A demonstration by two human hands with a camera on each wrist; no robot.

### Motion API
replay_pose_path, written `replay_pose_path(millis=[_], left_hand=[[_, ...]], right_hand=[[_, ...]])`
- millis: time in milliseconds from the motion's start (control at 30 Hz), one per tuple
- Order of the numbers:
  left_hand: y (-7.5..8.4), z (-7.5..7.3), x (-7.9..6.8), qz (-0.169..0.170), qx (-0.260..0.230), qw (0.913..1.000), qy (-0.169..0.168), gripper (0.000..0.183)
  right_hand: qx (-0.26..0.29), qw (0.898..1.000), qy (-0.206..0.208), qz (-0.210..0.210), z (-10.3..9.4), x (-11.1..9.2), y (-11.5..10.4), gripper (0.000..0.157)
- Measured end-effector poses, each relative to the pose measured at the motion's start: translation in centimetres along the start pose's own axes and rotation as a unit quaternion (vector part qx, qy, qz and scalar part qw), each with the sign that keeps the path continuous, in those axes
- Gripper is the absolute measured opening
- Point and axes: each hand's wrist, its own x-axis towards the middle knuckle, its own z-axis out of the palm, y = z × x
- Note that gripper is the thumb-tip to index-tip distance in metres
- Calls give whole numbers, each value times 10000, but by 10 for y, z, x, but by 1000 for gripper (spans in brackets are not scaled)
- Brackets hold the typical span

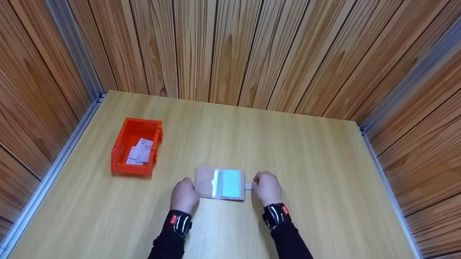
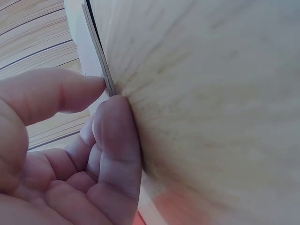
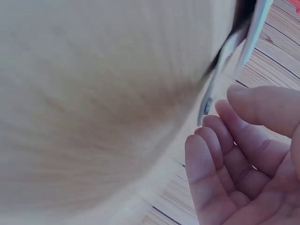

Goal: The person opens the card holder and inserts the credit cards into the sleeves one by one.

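A small pale pink card holder (image 1: 205,179) lies opened flat on the table, with clear sleeves and a light blue-green panel (image 1: 231,184) on its right half. My left hand (image 1: 185,195) is at its left side; in the left wrist view, thumb and index finger pinch the thin cover edge (image 2: 99,54). From the holder's right side a short strap (image 1: 248,186) sticks out, bearing a metal snap (image 3: 207,105). Close by the strap's end is my right hand (image 1: 267,188), its fingers loosely bent and thumb apart from them. Whether a fingertip touches the strap is unclear.
An orange-red bin (image 1: 117,153) stands on the left of the table (image 1: 315,162), with several pale printed cards (image 1: 142,150) inside. Wood-plank walls (image 1: 230,42) rise behind and at both sides, with metal rails along the table's side edges.
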Motion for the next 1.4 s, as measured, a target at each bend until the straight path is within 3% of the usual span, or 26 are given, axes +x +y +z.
replay_pose_path(millis=[200, 767, 1400], left_hand=[[1, -1, 0, -49, -33, 10000, -56, 15], [1, -1, -1, -182, -34, 9998, -120, 14], [-1, 0, 0, -22, -23, 10000, -59, 15]], right_hand=[[126, 9998, -9, -155, -3, 2, -12, 6], [167, 9956, -175, -908, 11, -1, -33, 8], [-41, 9944, -160, -1044, 18, -6, -36, 9]])
